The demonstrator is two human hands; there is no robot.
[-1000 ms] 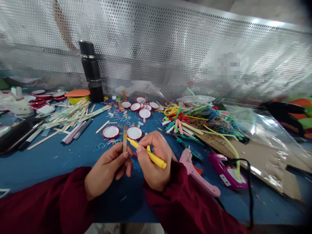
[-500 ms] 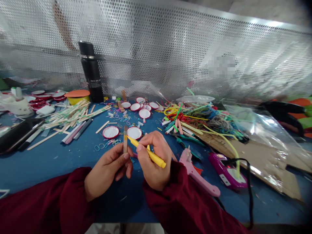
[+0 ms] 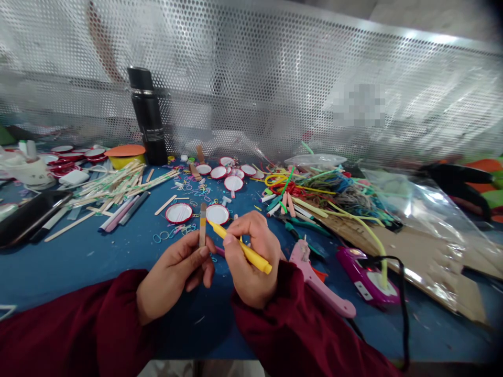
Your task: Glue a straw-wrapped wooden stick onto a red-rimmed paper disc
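Between thumb and fingers, my left hand pinches a wooden craft stick and holds it upright. The stick's upper part is darker, with a yellowish band below the tip. My right hand grips a yellow marker, its tip pointing left at the stick with a small gap between them. Part of a purple thing shows between the hands; the rest is hidden. Just beyond the stick lie two round white caps with red rims, a left cap and a right cap.
A pink glue gun and a purple power strip lie right of my hands. Pipe cleaners pile up behind them. On the left are craft sticks, several markers, a black case and a black bottle.
My right hand has shifted slightly right, drawing the marker tip a little away from the stick. The left hand and stick stay nearly still.
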